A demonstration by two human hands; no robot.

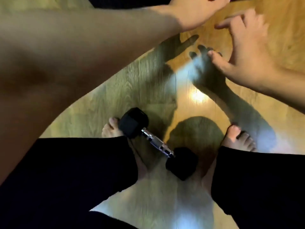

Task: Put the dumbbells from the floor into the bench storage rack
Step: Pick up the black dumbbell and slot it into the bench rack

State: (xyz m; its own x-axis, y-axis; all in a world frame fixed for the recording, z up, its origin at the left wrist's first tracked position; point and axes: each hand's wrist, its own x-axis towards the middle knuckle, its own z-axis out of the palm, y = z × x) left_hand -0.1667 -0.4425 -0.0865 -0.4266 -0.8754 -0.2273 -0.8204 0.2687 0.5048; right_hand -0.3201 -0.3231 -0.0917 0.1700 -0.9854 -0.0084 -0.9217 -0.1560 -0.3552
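Note:
A black hex dumbbell with a chrome handle lies on the wooden floor between my bare feet, set on a diagonal with one head by my left toes. My left hand reaches to the top edge of the view; its fingers are cut off there, so I cannot see whether it holds anything. My right hand hovers above the floor at the upper right, blurred, fingers spread and empty. Both hands are well above and beyond the dumbbell. No bench rack is clearly visible.
My left foot and right foot stand on the wooden floor, legs in black trousers. A dark object crosses the top edge. A bright light glare sits on the floor ahead of the dumbbell.

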